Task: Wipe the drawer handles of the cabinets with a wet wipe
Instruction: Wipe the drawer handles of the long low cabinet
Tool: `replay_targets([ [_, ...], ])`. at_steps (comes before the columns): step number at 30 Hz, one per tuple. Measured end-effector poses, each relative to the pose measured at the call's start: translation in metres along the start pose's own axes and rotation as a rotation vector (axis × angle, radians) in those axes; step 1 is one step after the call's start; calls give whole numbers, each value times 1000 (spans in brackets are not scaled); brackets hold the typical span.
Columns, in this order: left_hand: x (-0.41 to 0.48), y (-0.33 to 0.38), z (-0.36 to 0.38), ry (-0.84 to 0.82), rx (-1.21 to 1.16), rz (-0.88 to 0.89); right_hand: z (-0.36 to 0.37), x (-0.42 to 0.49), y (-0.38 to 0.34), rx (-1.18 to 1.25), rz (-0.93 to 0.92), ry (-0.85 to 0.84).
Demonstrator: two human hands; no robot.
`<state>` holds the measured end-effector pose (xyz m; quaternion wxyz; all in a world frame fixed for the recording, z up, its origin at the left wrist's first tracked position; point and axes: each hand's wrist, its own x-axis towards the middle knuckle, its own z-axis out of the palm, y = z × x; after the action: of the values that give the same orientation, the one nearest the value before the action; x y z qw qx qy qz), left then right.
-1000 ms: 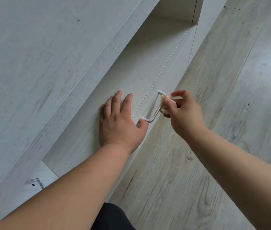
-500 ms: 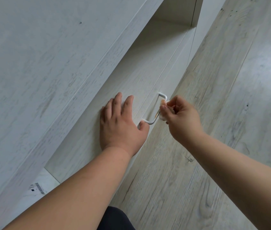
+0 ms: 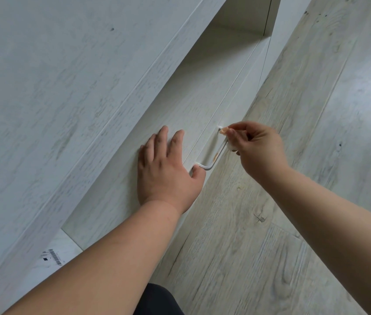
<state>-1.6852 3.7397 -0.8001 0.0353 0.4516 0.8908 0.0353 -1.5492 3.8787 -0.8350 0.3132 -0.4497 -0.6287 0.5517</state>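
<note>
head view: a pale wood-grain cabinet (image 3: 66, 98) is seen from above, its front slanting from near left to far right and bordered on the right by a light plank floor (image 3: 305, 212). the left hand (image 3: 166, 171) is laid flat on the cabinet front (image 3: 186, 105), fingers straight and pointed toward the far side. its grip is open and nothing is held. the thumb is stretched across a thin seam and touches the near end of the white drawer handle (image 3: 213, 162). the handle, a slim bar on two short legs, is fixed to the narrow drawer front (image 3: 234, 105) just right of that seam.

the right hand (image 3: 259, 148) is held at the far end of the handle, its grip closed on a wadded wet wipe (image 3: 223, 131) pinched between thumb and forefinger. the wipe's tip is tinged orange and is held against the far leg of the handle, and a white fold of it is glimpsed below the fingers. an orange-brown smear is seen on the bar near its middle. both forearms are bare.

an open recess (image 3: 237, 35) is seen at the far end of the cabinet. a barcode label (image 3: 51, 257) is stuck on a white surface at near left, and a patch of dark clothing (image 3: 157, 301) is caught at the bottom edge.
</note>
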Motion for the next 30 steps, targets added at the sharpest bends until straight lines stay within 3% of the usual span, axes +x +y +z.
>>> replay_targets([
  [12,-1,1,-2,-7,2,1,-7,13,-7,-238,-156,-120],
  [22,0,1,-2,-18,12,-3,-5,27,-9,-250,-24,-148],
  [30,-1,1,-2,-11,-3,-1,-11,22,-10,-279,-44,-161],
])
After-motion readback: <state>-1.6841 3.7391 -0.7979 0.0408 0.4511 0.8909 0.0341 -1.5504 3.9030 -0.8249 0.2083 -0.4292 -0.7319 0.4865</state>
